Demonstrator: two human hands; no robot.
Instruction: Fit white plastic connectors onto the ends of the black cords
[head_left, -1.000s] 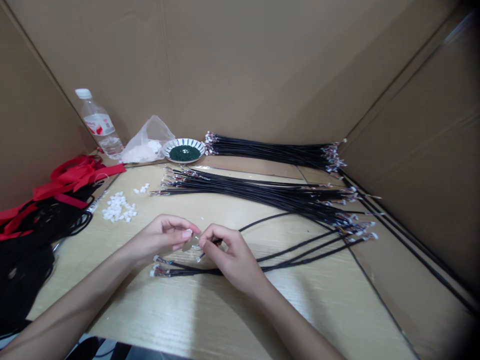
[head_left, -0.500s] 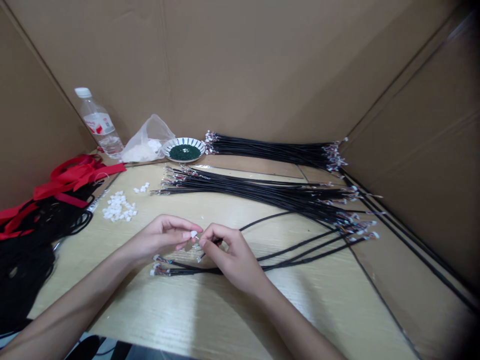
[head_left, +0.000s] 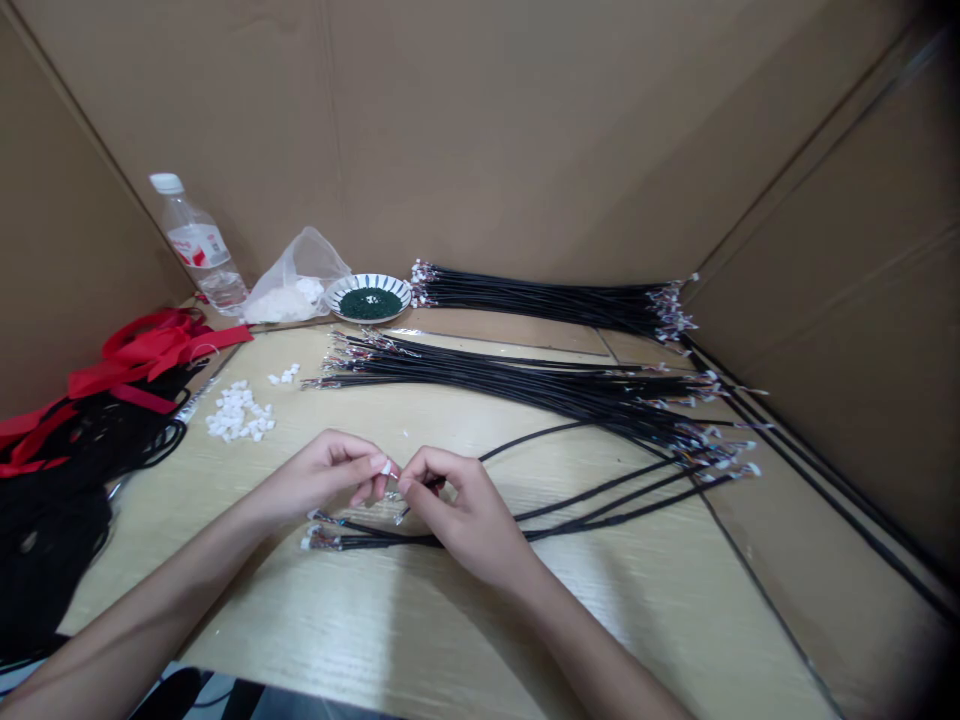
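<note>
Between the thumb and fingers of my left hand (head_left: 337, 470) is a small white connector housing (head_left: 386, 468). My right hand (head_left: 457, 500) pinches the wire end of a black cable (head_left: 525, 437), which runs off to the right behind the fingers. Thin wire tips (head_left: 394, 494) stick out between the two hands, right beside the housing; whether a wire sits inside it I cannot tell. Below the hands lie several black cables (head_left: 375, 541) with white connectors on their left ends, partly covered by my right hand.
Loose white housings (head_left: 238, 412) are piled at the left. Cable bundles (head_left: 517, 378) lie behind my hands, another bundle (head_left: 540, 300) along the cardboard wall. A plate of dark green bits (head_left: 367, 303), plastic bag (head_left: 292, 290), bottle (head_left: 196, 245) and red ribbon (head_left: 154, 345) stand or lie further back.
The left fingers have closed more tightly around the housing, and the housing and wire tip are nearer each other. My right hand has barely moved.
</note>
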